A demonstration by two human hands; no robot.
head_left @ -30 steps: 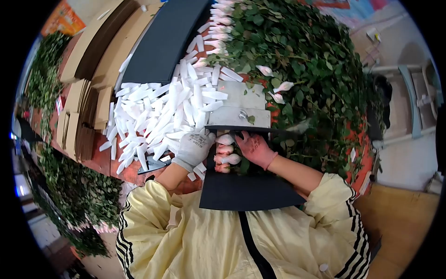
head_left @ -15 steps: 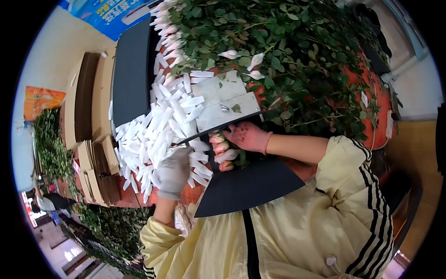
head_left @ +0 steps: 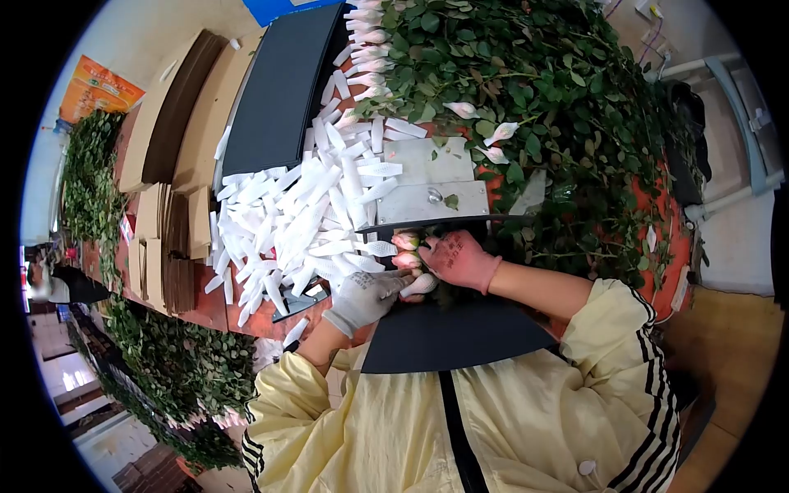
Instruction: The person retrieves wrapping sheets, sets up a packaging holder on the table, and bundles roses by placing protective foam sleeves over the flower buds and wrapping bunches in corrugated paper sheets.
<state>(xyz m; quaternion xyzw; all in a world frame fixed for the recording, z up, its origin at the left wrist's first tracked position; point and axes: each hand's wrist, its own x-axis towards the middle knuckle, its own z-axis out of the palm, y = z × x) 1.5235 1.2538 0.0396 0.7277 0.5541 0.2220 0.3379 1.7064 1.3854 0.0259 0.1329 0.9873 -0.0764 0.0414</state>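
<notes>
Pink roses point(head_left: 406, 240) form a short row between my hands, under the edge of a metal plate point(head_left: 431, 201). One rosebud point(head_left: 421, 284) at the near end wears a white net sleeve. My left hand point(head_left: 359, 297), in a whitish glove, reaches in from the left with its fingers together, their tips at the sleeved bud. In a pinkish-red glove, my right hand point(head_left: 462, 261) curls its fingers against the roses from the right; its fingertips are partly hidden. Loose white net sleeves point(head_left: 283, 209) lie heaped beside my left hand. A black curved sheet point(head_left: 456, 341) sits against my body.
Leafy rose stems point(head_left: 526, 74) pile up behind and right of the plate, with sleeved buds point(head_left: 370, 51) along their left side. A black panel point(head_left: 283, 90) and cardboard pieces point(head_left: 185, 115) stand at left. A flat dark shiny object point(head_left: 302, 300) lies near the sleeves.
My left hand has moved right from the sleeve heap to the roses. My right hand stays beside them. The camera view has shifted, and the dark shiny object now shows.
</notes>
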